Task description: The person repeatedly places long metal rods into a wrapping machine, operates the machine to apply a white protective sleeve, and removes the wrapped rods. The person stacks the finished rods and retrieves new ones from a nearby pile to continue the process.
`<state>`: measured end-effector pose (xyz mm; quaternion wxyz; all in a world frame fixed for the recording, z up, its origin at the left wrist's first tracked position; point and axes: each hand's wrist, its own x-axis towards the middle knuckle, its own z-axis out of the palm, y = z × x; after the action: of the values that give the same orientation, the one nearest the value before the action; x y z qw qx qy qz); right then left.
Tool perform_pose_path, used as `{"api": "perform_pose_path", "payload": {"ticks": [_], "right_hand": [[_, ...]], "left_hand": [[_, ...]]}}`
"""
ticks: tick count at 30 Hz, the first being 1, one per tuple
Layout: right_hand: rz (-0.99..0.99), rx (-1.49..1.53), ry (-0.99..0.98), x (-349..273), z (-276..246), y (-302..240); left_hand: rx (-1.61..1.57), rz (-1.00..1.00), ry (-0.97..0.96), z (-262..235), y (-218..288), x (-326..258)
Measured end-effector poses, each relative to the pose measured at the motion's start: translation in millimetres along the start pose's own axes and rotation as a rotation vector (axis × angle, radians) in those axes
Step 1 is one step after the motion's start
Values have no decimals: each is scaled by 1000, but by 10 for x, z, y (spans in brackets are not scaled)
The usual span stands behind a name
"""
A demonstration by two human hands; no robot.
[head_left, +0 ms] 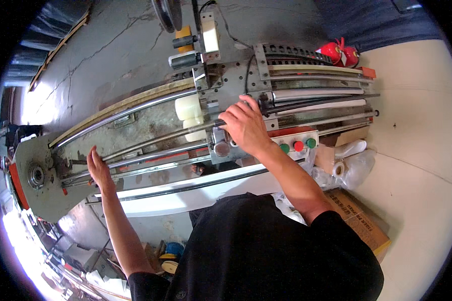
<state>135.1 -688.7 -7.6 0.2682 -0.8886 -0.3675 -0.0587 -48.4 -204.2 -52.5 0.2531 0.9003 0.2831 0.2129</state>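
Observation:
A long metal rod (158,139) runs lengthwise over a machine bed, with a dark stretch (296,107) toward its right end. My left hand (99,169) is at the rod's left end, fingers fairly straight and thumb hidden, seemingly gripping it. My right hand (246,125) curls over the rod at the machine's grey carriage (231,80). Beneath the rod, just left of my right hand, sit two whitish rollers (188,108). A round metal knob (221,148) is on the carriage below my right wrist.
Polished guide rails (130,113) span the bed to a grey end plate (40,175) with a round chuck. A control box (299,143) carries red and green buttons. Fire extinguishers (339,52), a cardboard box (359,220) and plastic-wrapped rolls (344,168) stand at right.

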Motion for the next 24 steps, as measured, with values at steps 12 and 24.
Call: {"api": "perform_pose_path", "payload": {"ticks": [12, 24], "right_hand": [[40, -18, -49, 265, 333, 132], [57, -28, -138, 256, 315, 116]], "left_hand": [[-318, -507, -96, 378, -86, 377], [-384, -113, -532, 1279, 1739, 426]]}}
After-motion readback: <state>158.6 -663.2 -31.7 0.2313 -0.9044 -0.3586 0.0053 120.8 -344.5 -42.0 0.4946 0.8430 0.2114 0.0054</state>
